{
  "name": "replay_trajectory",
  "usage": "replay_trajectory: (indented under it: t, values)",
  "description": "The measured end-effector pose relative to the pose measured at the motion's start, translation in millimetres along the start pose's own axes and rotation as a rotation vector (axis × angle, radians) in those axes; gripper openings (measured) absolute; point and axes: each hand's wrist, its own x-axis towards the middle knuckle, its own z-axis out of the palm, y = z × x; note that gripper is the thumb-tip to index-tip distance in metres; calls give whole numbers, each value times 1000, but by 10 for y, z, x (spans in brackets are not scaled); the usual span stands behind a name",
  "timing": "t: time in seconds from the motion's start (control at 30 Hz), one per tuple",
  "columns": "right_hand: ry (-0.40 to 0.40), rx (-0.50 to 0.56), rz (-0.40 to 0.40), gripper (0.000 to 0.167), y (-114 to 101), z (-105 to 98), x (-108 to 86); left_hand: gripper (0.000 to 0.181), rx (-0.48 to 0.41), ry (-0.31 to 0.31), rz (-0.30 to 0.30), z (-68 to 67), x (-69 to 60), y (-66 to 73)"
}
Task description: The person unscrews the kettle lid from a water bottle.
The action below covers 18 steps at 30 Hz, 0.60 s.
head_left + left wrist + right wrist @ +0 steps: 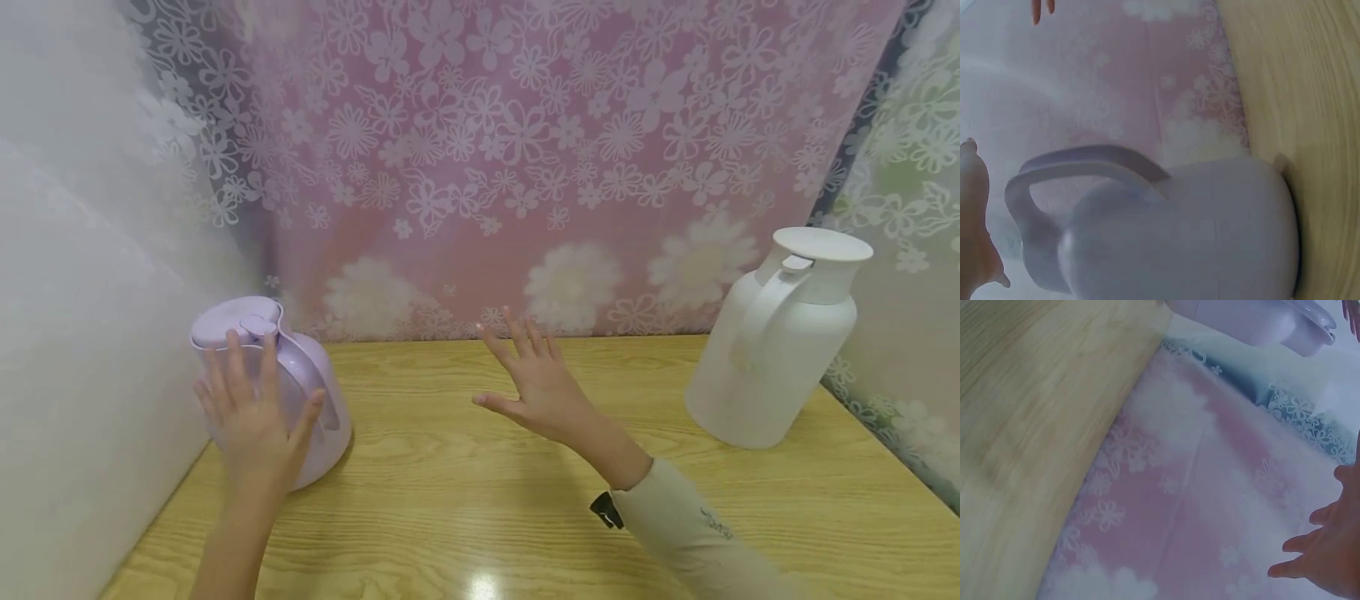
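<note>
Fingers of left hand (258, 433) & right hand (543, 387) are spread out, released, gripping nothing. Biggest thing about: pink-purple floral curtain (480, 158) across far side, pale outline blooms up top, big blurry white ones lower down. Next, table (450, 492), yellowish wood-look w/ grain running roughly left-right, far edge meeting curtain. Whitish wall (75, 317) on left; floral panel (911, 350) w/ greenish-grey tones on right. White jug (772, 358) stands upright on table, far right, handle (771, 304) turned near-left. Lilac jug (1210, 231) also upright, left side of table near whitish wall, partly hidden by left hand in head view; left wrist cam shows gap btwn the two. Right hand hovers over mid-table, btwn jugs, well apart from both. Beige sleeve (690, 525) on right arm, small dark marking on it. Black piece (606, 510) just beside its cuff end. Tiny bright glare (482, 586) on near tabletop.
</note>
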Motion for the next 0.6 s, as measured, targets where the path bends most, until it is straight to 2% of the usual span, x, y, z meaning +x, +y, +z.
replay_trajectory:
  t: [0.07,0.17,0.3,0.43,0.6]
  values:
    - [14,33,-19,82,-45,83,54,83,-7,-8,-39,-27,-57,-121]
    - [31,103,-42,83,-111,212,138,86,0,-62,-104,-67,-125,-281]
    - [44,226,-60,83,-199,404,244,85,-12,-97,-156,-79,-187,-435]
    - [31,357,-52,83,-297,613,340,83,-55,-76,-168,-44,-240,-538]
    - [-11,459,-39,84,-448,876,442,84,-103,6,-158,32,-298,-634]
